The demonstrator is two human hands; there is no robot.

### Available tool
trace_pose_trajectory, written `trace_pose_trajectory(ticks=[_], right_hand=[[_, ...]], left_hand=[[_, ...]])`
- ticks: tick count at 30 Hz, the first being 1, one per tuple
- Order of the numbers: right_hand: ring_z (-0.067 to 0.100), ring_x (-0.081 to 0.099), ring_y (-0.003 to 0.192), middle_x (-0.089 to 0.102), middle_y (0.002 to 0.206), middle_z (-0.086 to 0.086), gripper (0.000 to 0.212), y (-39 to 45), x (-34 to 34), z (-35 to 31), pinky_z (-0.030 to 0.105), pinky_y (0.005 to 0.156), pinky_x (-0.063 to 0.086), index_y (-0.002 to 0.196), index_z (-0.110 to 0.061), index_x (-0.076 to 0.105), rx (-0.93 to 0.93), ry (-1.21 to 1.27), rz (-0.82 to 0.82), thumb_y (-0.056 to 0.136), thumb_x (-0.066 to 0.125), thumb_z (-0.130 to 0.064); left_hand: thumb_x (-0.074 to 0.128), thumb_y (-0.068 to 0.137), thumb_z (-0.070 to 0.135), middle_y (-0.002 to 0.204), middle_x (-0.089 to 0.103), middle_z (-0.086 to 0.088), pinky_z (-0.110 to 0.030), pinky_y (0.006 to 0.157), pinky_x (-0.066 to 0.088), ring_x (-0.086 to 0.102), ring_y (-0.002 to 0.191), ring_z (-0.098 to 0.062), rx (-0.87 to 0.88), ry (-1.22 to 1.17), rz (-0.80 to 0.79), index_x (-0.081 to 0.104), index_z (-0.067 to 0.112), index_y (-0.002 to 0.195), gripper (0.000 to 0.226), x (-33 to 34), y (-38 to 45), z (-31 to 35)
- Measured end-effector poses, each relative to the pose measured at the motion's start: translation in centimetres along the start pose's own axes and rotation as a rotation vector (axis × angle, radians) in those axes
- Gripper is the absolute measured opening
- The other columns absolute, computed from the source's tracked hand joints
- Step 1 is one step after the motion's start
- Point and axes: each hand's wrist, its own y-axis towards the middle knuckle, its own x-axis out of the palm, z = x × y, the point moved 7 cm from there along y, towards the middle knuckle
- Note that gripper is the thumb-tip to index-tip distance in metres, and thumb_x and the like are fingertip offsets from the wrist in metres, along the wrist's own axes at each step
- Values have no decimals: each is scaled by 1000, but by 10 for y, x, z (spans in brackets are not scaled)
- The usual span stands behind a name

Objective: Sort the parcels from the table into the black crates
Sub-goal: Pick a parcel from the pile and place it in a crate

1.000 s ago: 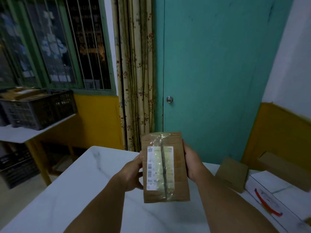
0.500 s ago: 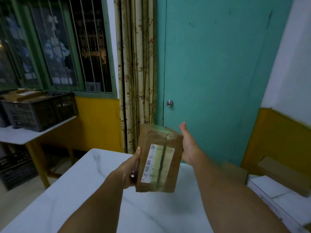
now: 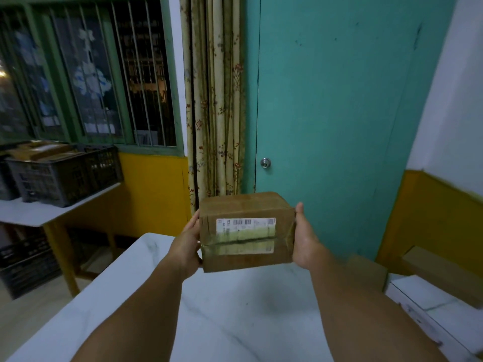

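I hold a brown cardboard parcel (image 3: 245, 231) with a white barcode label above the white marble table (image 3: 222, 309). My left hand (image 3: 187, 246) grips its left end. My right hand (image 3: 305, 241) holds its right end, thumb up along the edge. The label faces me and the parcel lies lengthwise. A black crate (image 3: 65, 176) with several brown parcels inside stands on a side table at the far left. Another black crate (image 3: 23, 265) sits on the floor below it.
More cardboard parcels (image 3: 366, 273) and a white box (image 3: 439, 309) lie on the table's right side. A teal door (image 3: 326, 113) and a curtain (image 3: 214, 100) are straight ahead. The side table (image 3: 34, 212) has yellow legs; open floor lies between the tables.
The parcel has been turned from upright to lying lengthwise, label facing me. My right hand has closed back onto its right end, and both hands have lifted it slightly.
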Motion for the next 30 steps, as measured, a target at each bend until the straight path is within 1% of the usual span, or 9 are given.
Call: trace_pose_trajectory(ticks=[6,9,11,13,16,19,22,27,30], right_hand=[[36,71,97,74,102,17,61,0,8,-10,61,92,52,104,-19,76,-110,83,-3,95,39,-67],[34,73,93,77,93,6,34,4,-3,-15,54,87,57,131,-28,62,-200,157,96,102,45,-33],[25,72,75,77,92,-1,44,3,-11,-20,42,73,60,139,-28,54,-220,105,129,101,39,-11],[20,66,66,72,109,0,52,0,-8,-17,35,61,54,142,-27,52,-188,3,113,99,37,-3],[23,73,76,75,106,4,31,-1,12,1,36,68,58,127,-38,62,-118,-89,46,97,53,-33],[24,72,94,78,96,1,51,-4,38,13,41,93,55,100,-27,77,-102,-200,12,88,49,-68],[24,73,92,78,92,2,52,-6,53,11,38,87,57,101,-24,75,-165,-184,6,100,36,-57],[25,73,90,77,94,6,50,-8,54,10,39,81,58,97,-27,75,-202,-87,12,102,35,-56],[28,72,94,77,94,6,52,-5,55,18,46,89,57,97,-27,74,-181,-32,-11,100,34,-60]], left_hand=[[49,81,75,115,71,-10,-55,92,54,65,110,-34,-95,38,-21,73,27,115,63,-1,-3,-8],[50,90,61,110,73,-15,-47,80,58,67,105,-35,-84,-71,-26,70,20,118,53,0,-6,-7],[52,96,45,113,71,-18,-47,74,59,66,107,-35,-83,-240,-46,66,16,123,42,2,-8,-5],[49,98,47,122,66,-18,-58,79,56,60,116,-36,-79,-404,-94,65,17,124,43,5,-8,-2],[25,94,71,122,66,-8,-66,98,40,55,116,-28,-4,-456,-149,66,29,125,66,19,-7,6],[19,97,66,129,66,-2,-51,98,48,62,117,-23,105,-305,-136,57,36,135,62,35,-9,13],[35,97,62,117,72,-5,-44,79,56,69,106,-25,70,-146,-59,63,29,128,53,33,-7,16],[34,96,64,120,70,-1,-55,93,53,66,112,-26,109,49,-146,55,48,130,43,34,-10,25],[31,101,58,119,70,4,-49,88,56,67,110,-21,174,114,-162,50,52,132,37,35,-16,28]])
